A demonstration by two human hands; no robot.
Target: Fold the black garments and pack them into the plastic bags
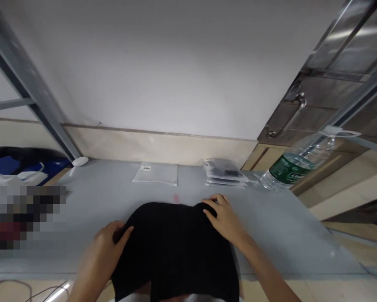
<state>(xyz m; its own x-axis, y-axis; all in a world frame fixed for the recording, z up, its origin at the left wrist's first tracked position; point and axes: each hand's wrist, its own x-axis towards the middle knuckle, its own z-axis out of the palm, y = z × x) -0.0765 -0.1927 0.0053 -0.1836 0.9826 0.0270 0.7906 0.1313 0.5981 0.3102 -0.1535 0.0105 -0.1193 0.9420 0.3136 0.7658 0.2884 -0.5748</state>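
Note:
A black cloth garment (179, 247) spreads from the middle of the grey table over its front edge toward me. It looks like shorts, though its lower end runs out of view. My left hand (108, 243) is closed on the garment's left edge, thumb on top and the other fingers partly hidden. At the upper right corner, my right hand (221, 216) pinches the cloth between thumb and fingers.
On the grey table (270, 235), a flat clear pouch (157, 174) and a stack of clear zip bags (224, 172) lie by the wall. A large water bottle (292, 167) stands at right. Metal posts (40, 92) frame the table; a blurred patch covers the left end.

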